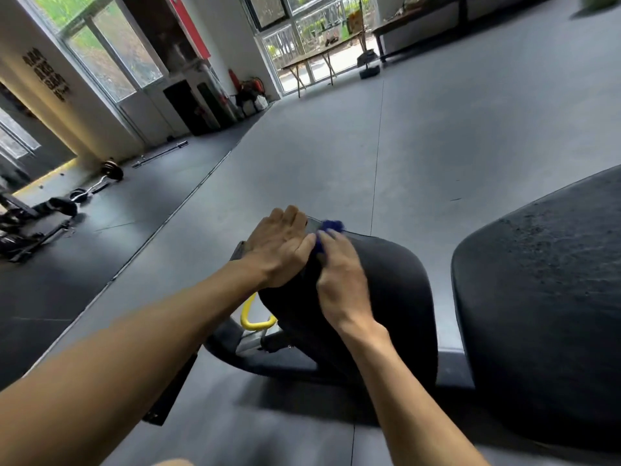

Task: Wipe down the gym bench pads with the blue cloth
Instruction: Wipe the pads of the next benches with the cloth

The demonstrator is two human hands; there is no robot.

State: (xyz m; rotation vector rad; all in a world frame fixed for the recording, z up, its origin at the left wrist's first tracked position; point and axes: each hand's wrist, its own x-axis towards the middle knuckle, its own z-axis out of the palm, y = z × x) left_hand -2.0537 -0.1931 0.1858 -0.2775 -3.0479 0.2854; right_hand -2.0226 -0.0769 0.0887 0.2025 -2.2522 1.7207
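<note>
Two hands on the small seat pad (386, 287), head view only. Left hand (279, 250) lies flat w/ fingers straight on the pad's far-left edge, bracing it. Right hand (342, 280) grips the blue cloth (331, 227), bunched at the pad's far end; frame is motion-blurred there.

Risks, as we judge: cloth mostly hidden under the fingers, so it may miss strips; pad could tilt if bracing slips. Big back pad (537, 297) at right looks speckled w/ dust, prob. not yet wiped.

Room: grey rubber floor (336, 146), barbell (158, 156) and plates at left, windows, folding table (312, 62) far back.
</note>
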